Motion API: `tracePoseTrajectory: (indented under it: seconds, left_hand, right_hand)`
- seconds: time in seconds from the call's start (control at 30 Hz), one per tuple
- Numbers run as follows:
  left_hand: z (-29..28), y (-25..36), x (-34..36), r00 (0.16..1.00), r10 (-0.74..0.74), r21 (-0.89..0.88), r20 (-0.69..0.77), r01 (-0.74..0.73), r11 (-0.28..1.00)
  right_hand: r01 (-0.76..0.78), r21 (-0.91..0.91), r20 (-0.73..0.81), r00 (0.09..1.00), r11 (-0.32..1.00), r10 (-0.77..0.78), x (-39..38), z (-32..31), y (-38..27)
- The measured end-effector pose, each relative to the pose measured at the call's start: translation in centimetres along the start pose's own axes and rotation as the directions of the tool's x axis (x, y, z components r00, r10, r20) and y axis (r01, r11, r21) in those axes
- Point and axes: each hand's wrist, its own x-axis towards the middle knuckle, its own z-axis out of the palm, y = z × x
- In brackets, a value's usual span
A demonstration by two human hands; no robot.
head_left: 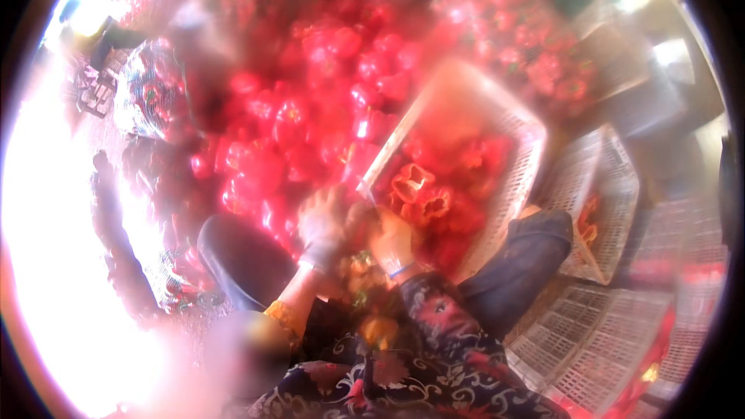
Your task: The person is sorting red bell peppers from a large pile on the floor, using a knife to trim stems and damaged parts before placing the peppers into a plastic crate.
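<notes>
My left hand [322, 216], in a pale glove, is bent closed in front of a heap of red bell peppers [287, 120]. Close beside it, my right hand [390, 240] has its fingers curled inward. The two hands meet around something dark and blurred, and I cannot make out what either one holds. Just right of them stands a white plastic crate [535, 136] with cut red peppers [434, 203] in it, their hollow insides showing. Below my hands, yellowish-green pepper scraps [361, 275] lie between my legs.
My knees [240, 252] flank the work. On the right are a second white crate [621, 178] with a few red pieces and a slatted crate [582, 334]. More red peppers [535, 54] are piled at the far right. A shiny bag [151, 93] stands at the left.
</notes>
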Motion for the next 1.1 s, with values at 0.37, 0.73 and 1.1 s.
tracePoseTrajectory:
  seconds: [0.37, 0.73, 1.1]
  left_hand:
    - [4.3, -1.2, 2.3, 0.982, -0.025, -0.203, -0.190, -0.015, 0.979]
    - [7.9, -2.3, 3.3, 0.941, -0.143, -0.135, -0.306, 0.105, 0.985]
    - [2.2, -1.2, 2.0, 0.999, 0.021, -0.277, 0.049, -0.007, 0.961]
  right_hand:
    - [0.083, -0.064, -0.318, 0.943, 0.995, -0.099, -1.3, 0.0, -0.6]
    - [-0.369, -0.032, -0.190, 0.915, 0.929, 0.357, 0.5, 0.6, 2.8]
    - [-0.567, 0.687, 0.090, 0.687, 0.454, 0.721, 5.1, -10.2, -5.5]
